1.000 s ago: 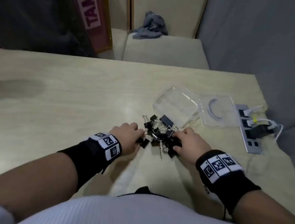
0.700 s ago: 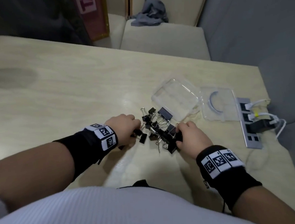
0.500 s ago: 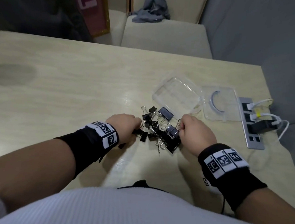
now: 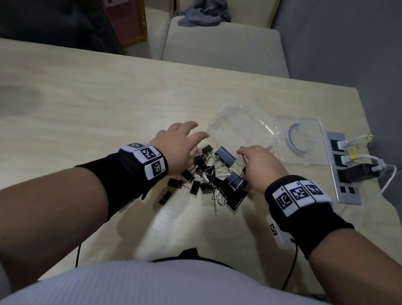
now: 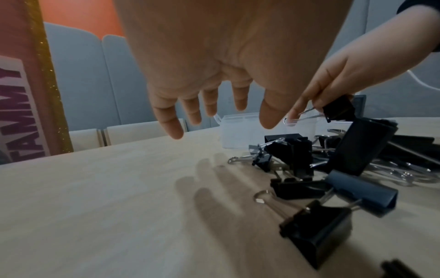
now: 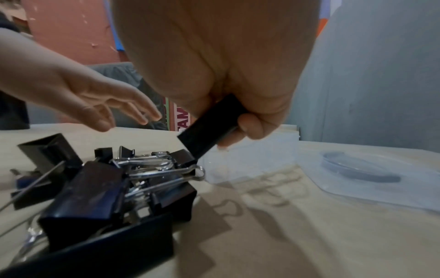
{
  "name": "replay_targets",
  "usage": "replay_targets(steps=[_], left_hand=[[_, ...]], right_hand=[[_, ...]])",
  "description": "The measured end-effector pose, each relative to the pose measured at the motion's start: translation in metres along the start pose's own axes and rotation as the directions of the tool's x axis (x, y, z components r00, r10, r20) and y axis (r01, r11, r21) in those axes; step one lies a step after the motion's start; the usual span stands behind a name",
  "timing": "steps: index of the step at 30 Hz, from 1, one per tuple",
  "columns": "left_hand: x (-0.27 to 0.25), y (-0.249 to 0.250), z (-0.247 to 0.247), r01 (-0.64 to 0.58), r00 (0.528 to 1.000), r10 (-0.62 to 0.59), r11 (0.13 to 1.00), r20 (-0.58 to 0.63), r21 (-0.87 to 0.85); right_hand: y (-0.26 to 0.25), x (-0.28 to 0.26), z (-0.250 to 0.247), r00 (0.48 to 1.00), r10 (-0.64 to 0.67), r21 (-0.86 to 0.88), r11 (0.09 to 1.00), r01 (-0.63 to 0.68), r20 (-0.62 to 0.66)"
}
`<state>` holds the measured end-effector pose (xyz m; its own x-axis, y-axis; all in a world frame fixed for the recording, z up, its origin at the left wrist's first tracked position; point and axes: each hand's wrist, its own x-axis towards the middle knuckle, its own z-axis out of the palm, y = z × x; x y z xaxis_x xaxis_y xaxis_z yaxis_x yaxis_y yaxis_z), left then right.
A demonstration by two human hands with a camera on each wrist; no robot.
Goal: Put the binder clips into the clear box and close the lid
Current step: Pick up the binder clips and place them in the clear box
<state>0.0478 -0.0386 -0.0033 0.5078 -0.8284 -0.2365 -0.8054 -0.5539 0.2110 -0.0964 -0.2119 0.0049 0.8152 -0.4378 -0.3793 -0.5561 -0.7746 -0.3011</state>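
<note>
Right hand (image 6: 238, 120) pinches a clip (image 6: 209, 127) | left hand (image 4: 177, 144) spread, box (image 4: 241, 130) at its 2 o'clock | clips likely stiff, snag-prone: grip the body.

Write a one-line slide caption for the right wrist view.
Right hand holds a black binder clip above the clip pile, clear box just beyond; left hand open.

Clip pile (image 4: 211, 178) crowds clear box's (image 4: 241, 127) near side.
</note>
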Motion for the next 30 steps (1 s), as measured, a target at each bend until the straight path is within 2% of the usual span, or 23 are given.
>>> replay_targets(steps=[6,9,11,14,16,19,22,26,30], left_hand=[[0.003,0.002,0.0,-0.074,0.99,0.055,0.986,0.13,0.15],[-0.001,0.005,-0.002,-0.104,0.988,0.08,0.978,0.132,0.183],[-0.005,0.008,-0.005,-0.088,0.994,0.072,0.977,0.088,0.196],[-0.012,0.014,-0.009,-0.058,0.997,0.066,0.982,-0.036,0.18],[-0.018,0.02,-0.009,-0.111,0.991,0.121,0.977,-0.047,0.185],[-0.028,0.027,-0.003,-0.238,0.97,0.217,0.945,0.113,0.224],[-0.033,0.027,0.006,-0.256,0.948,0.197,0.939,0.249,0.23],[-0.031,0.029,0.009,-0.264,0.933,0.183,0.934,0.311,0.24],[-0.025,0.035,0.005,-0.261,0.932,0.176,0.932,0.316,0.25]], right_hand=[[0.004,-0.009,0.001,0.982,-0.162,-0.063,0.984,0.169,0.097],[0.004,-0.012,-0.004,0.965,-0.212,-0.05,0.974,0.221,0.152],[0.003,-0.015,-0.006,0.965,-0.214,-0.037,0.974,0.222,0.149],[0.004,-0.015,-0.003,0.983,-0.171,0.017,0.985,0.17,0.059],[0.005,-0.014,-0.001,0.992,-0.124,0.064,0.99,0.125,-0.02],[0.006,-0.014,-0.002,0.992,-0.049,0.151,0.986,0.066,-0.113],[0.007,-0.014,-0.004,0.981,-0.009,0.234,0.971,0.056,-0.196],[0.005,-0.009,-0.006,0.971,0.039,0.315,0.948,0.038,-0.235],[-0.003,-0.005,-0.006,0.971,-0.011,0.335,0.938,0.093,-0.239]])
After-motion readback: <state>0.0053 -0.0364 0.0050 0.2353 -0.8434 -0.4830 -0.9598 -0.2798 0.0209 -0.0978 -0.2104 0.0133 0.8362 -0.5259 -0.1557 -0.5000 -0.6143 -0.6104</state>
